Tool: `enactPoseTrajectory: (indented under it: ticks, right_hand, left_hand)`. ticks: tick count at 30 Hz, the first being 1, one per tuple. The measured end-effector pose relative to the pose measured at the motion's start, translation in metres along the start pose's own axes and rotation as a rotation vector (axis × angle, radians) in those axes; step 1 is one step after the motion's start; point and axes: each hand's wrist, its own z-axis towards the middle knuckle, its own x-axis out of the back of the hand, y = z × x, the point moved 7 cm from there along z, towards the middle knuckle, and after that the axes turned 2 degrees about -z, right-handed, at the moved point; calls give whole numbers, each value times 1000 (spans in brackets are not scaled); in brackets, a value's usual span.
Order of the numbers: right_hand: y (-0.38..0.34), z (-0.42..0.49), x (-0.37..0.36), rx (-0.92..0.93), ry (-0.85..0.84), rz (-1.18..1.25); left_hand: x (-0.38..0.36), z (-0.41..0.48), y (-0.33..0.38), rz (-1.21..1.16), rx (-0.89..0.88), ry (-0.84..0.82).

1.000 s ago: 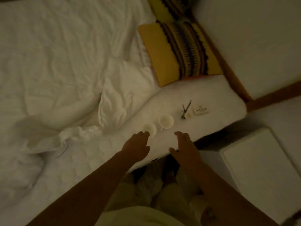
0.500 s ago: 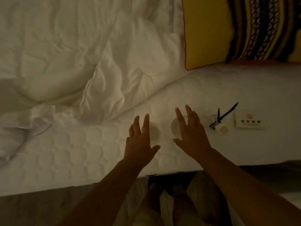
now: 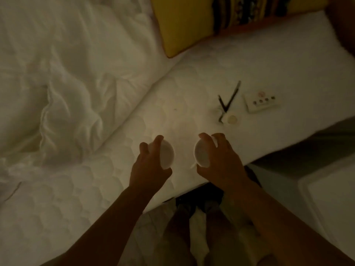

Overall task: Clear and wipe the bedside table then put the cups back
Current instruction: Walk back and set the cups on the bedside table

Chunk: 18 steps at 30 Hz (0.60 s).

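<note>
Two small white cups rest on the quilted white mattress near its front edge. My left hand [image 3: 148, 166] wraps its fingers over the left cup [image 3: 167, 153]. My right hand [image 3: 219, 160] curls around the right cup [image 3: 201, 155] from its right side. Both cups are partly hidden under my fingers. The light is dim. A white bedside table [image 3: 330, 198] shows at the lower right, beside the bed.
Beyond the cups lie two dark sticks [image 3: 228, 101], a small round lid [image 3: 231, 119] and a white card with dots [image 3: 261, 101]. A yellow patterned pillow [image 3: 192, 22] sits at the back. A rumpled white duvet [image 3: 67, 83] covers the left. My legs stand below the bed edge.
Both hands went from hovering open above the cups to closing around them, one cup in each hand. The camera has shifted closer to the bed.
</note>
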Motion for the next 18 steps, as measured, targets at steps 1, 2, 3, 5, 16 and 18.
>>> enactPoseTrajectory:
  ticks: [1,2,3,5,16,18]
  right_hand:
    - [9,-14,2,-31,4,25]
    - [21,-27,7,-72,24,52]
    - [36,-42,13,-126,44,71]
    - [68,-71,18,-243,72,123]
    - [256,-224,122,-749,536,228]
    - [293,-248,131,-828,582,244]
  left_hand:
    - [-1,-6,9,12,-30,-29]
    - [-6,-11,21,20,-71,-70]
    - [-14,-15,35,35,-113,-120]
    - [-33,-24,62,61,-187,-218]
    - [-163,-55,315,234,-688,-449]
    - [-189,-62,360,271,-765,-465]
